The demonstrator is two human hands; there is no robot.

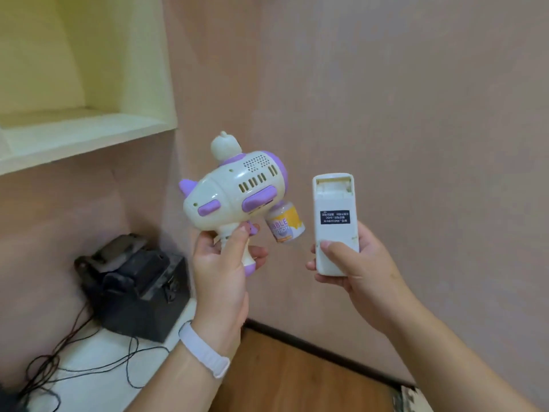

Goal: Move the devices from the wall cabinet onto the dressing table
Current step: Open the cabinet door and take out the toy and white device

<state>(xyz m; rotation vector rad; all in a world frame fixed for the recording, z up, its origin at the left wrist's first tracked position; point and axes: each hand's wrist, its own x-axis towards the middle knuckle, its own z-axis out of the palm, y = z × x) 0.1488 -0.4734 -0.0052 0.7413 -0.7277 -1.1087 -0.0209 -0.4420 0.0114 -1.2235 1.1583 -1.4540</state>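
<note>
At far left, the wall cabinet's pale yellow niche [89, 84] stands open above a black box-shaped device [139, 289] with trailing black cables [74, 361] on a white surface [98, 388]. The left hand [221, 272], a white wristband [205, 350] on its wrist, wraps the grip of a white-and-purple bubble gun [237, 185]. The right hand [353, 272] clasps a white remote control [335, 221], back side facing the camera, before the pink wall [416, 114].

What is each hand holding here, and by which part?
Left hand: bubble gun, by its handle. Right hand: remote, by its lower end.
</note>
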